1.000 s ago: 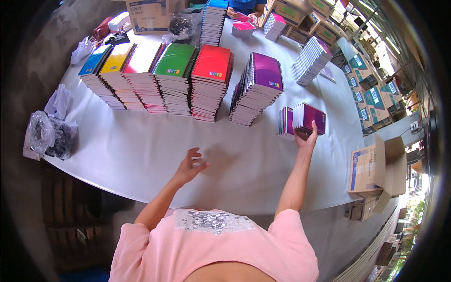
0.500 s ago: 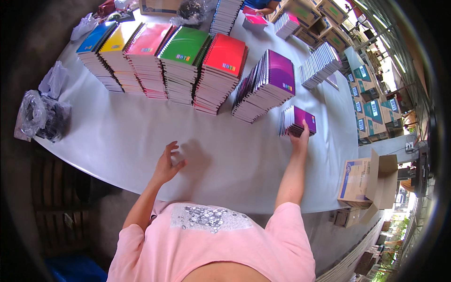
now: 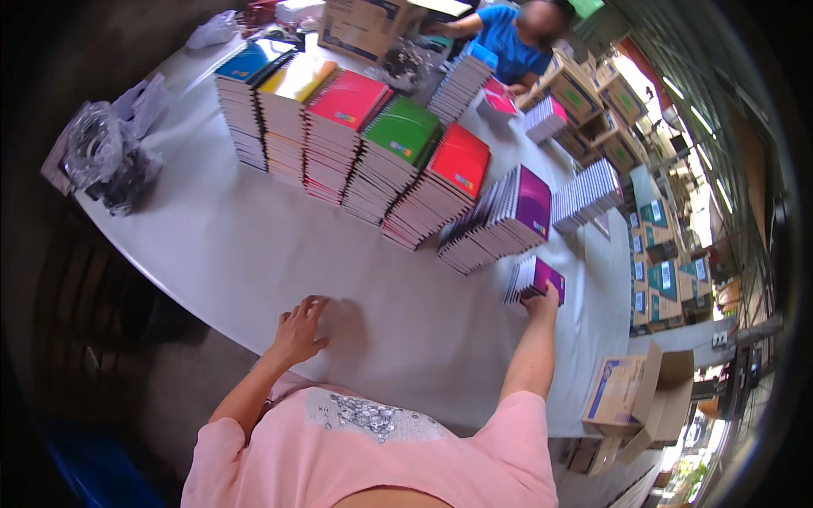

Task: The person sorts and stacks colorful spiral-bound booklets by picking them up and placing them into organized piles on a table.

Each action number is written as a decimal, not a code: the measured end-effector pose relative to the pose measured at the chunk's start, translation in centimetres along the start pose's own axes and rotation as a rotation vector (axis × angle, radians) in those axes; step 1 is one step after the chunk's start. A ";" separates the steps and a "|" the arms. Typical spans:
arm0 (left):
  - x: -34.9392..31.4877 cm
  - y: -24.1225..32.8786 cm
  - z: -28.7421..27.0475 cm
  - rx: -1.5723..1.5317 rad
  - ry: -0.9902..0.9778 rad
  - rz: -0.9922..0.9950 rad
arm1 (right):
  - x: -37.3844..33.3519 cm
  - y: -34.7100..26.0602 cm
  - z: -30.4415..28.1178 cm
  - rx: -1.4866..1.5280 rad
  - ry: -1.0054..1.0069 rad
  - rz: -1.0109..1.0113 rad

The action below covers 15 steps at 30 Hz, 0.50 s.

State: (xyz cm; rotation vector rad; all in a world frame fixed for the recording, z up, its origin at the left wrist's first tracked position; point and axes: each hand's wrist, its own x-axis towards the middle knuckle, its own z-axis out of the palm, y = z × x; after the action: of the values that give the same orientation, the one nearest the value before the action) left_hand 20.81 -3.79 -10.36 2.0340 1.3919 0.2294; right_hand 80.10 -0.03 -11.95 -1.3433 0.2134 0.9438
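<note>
At the right of the table, my right hand grips the near edge of a short stack of purple spiral notebooks, its thumb on the top cover. My left hand hovers over the near part of the table, fingers apart and slightly bent, holding nothing. Just beyond the short stack rises a tall, leaning pile of purple notebooks. A row of tall piles runs leftward from it: red, green, pink-red, yellow and blue notebooks.
Crumpled clear plastic wrap lies at the left edge. More notebook stacks stand at the far right. Across the table is a person in blue. Cartons are piled on the right, with an open box nearer me.
The view has turned, so the table's contents sit lower and tilted, and the person across shows more. My right hand still holds the short purple stack; my left hand's fingers have spread a little.
</note>
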 end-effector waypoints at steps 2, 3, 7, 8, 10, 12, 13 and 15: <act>0.1 -0.5 -0.3 0.012 0.006 0.014 | 0.3 -0.7 -1.6 -0.065 -0.053 -0.030; -1.4 -1.8 -1.0 0.053 0.030 -0.059 | -3.1 2.8 3.7 -0.101 -0.125 -0.074; -1.5 -3.0 -3.5 0.020 0.014 -0.034 | -3.1 0.2 -0.9 0.052 0.010 -0.211; -1.9 -3.7 -4.2 0.020 0.003 -0.040 | -4.3 0.2 0.3 0.177 0.040 -0.405; -2.4 -5.2 -5.4 0.020 0.003 -0.062 | -9.5 -0.1 5.0 0.112 0.984 -0.705; -2.7 -6.6 -6.9 0.016 -0.017 -0.035 | -19.6 1.7 13.7 0.272 0.533 -1.206; -2.6 -7.3 -7.6 0.018 -0.008 -0.045 | -25.5 3.4 18.8 0.191 0.350 -1.278; -1.9 -8.3 -9.1 -0.053 0.003 0.050 | -33.9 7.8 27.4 -0.177 0.047 -1.571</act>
State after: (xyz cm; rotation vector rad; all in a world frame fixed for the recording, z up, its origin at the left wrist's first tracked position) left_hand 9.19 0.12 -7.95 2.0271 1.3243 0.2881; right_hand 43.25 8.40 11.04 -1.2147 -0.8267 -0.4142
